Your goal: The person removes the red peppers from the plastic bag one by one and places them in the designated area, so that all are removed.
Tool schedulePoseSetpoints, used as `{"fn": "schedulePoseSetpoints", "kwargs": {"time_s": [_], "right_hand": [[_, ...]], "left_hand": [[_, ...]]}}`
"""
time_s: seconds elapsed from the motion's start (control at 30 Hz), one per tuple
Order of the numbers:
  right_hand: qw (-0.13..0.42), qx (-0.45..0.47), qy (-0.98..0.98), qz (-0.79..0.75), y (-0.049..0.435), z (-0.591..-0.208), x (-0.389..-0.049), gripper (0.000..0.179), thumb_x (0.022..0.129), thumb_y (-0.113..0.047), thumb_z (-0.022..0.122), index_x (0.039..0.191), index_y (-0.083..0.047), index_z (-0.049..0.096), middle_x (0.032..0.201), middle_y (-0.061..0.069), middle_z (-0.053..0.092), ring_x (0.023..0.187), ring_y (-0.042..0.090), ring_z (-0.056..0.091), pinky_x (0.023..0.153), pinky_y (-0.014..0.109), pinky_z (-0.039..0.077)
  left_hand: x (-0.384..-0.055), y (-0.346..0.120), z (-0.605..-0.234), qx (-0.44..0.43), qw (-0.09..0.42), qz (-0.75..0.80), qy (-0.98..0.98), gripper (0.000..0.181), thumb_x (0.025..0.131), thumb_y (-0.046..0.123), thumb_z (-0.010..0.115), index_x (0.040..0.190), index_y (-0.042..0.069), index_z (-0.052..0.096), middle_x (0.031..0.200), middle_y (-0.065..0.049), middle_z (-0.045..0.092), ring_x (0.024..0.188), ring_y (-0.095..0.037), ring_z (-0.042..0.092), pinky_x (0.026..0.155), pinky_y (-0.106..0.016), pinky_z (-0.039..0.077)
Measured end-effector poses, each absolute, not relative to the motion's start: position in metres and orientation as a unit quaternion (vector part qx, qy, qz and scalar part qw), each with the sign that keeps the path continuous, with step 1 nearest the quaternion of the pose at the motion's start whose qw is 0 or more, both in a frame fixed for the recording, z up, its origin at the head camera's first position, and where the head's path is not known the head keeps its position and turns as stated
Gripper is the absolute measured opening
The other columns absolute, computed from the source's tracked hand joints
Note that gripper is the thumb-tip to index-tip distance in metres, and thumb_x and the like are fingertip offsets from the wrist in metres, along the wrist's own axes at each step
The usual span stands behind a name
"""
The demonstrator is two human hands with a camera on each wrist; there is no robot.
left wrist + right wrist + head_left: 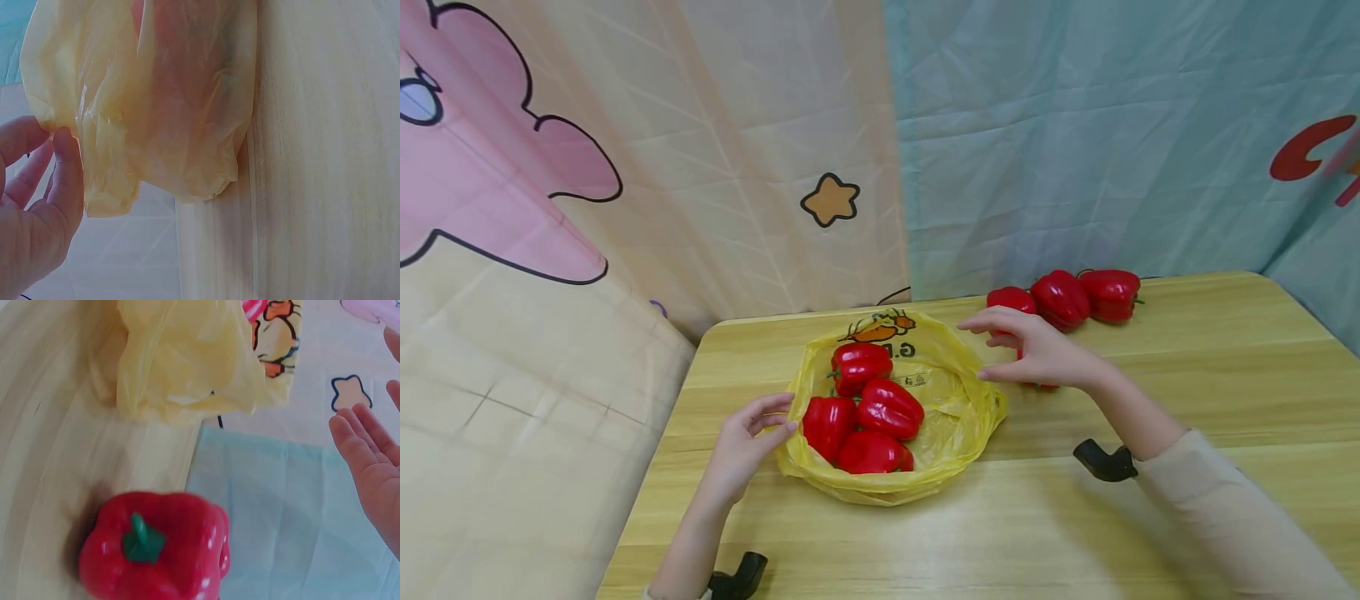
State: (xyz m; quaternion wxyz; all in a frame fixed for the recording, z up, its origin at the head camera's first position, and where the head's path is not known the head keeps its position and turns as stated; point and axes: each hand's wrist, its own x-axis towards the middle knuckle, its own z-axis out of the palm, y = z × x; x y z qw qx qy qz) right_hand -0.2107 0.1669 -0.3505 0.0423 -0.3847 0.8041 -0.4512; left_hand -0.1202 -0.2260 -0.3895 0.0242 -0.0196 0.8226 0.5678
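A yellow plastic bag (973, 417) stands open on the table, with several red bell peppers (891, 409) gathered in its left half. My left hand (739, 446) is at the bag's left rim. In the left wrist view its thumb and fingertips pinch the edge of the thin plastic. My right hand (1037, 350) hovers beside the bag's right rim with fingers spread and nothing held. Under it lies another bell pepper (159, 547), largely hidden by the hand in the head view but plain in the right wrist view, stem showing.
More red bell peppers (1060, 300) lie in a row at the table's back edge, right of the bag. The wooden table (1225, 400) reaches back to a printed curtain (1000, 150). A black curved piece (1105, 461) sticks out at each wrist.
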Motion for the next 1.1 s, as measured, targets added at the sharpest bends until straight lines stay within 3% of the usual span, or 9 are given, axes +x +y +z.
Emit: {"fn": "schedulePoseSetpoints", "kwargs": {"time_s": [0.2,0.33,0.63,0.8,1.1], "right_hand": [[0.078,-0.391,0.790,-0.466,0.152,-0.352,-0.210,0.055,0.078,-0.014,0.076,0.127,-0.008,0.053,0.128,0.009,0.052,0.115,0.031,0.048,0.093,0.046,0.045],[0.090,-0.397,0.785,-0.466,0.141,-0.355,-0.208,0.054,0.078,-0.016,0.075,0.127,-0.012,0.054,0.128,0.006,0.051,0.115,0.025,0.047,0.093,0.048,0.044],[0.107,-0.413,0.780,-0.458,0.120,-0.365,-0.205,0.053,0.078,-0.016,0.075,0.127,-0.014,0.055,0.126,0.003,0.051,0.114,0.019,0.047,0.092,0.042,0.045],[0.114,-0.424,0.776,-0.452,0.109,-0.374,-0.204,0.053,0.078,-0.013,0.075,0.127,-0.012,0.054,0.126,0.007,0.051,0.115,0.021,0.047,0.091,0.050,0.045],[0.133,-0.423,0.782,-0.438,0.090,-0.391,-0.201,0.053,0.078,-0.014,0.074,0.128,-0.010,0.055,0.129,0.008,0.047,0.118,0.030,0.043,0.091,0.050,0.045]], "left_hand": [[-0.120,-0.225,-0.390,-0.020,0.024,0.567,0.823,0.038,0.084,0.002,0.066,0.122,0.001,0.057,0.121,-0.014,0.056,0.099,-0.021,0.056,0.075,-0.020,0.051],[-0.120,-0.225,-0.389,-0.018,0.022,0.572,0.820,0.038,0.084,0.001,0.066,0.121,0.000,0.057,0.122,-0.015,0.056,0.099,-0.020,0.056,0.076,-0.021,0.051],[-0.120,-0.225,-0.389,-0.019,0.021,0.573,0.819,0.038,0.084,0.001,0.066,0.121,0.000,0.057,0.121,-0.015,0.056,0.098,-0.018,0.056,0.076,-0.020,0.051],[-0.120,-0.225,-0.390,-0.017,0.023,0.575,0.818,0.038,0.084,0.002,0.066,0.121,0.000,0.057,0.121,-0.015,0.056,0.098,-0.019,0.056,0.076,-0.021,0.051],[-0.120,-0.225,-0.389,-0.016,0.023,0.577,0.816,0.038,0.084,0.002,0.066,0.121,0.000,0.057,0.122,-0.015,0.055,0.098,-0.018,0.056,0.076,-0.021,0.051]]}}
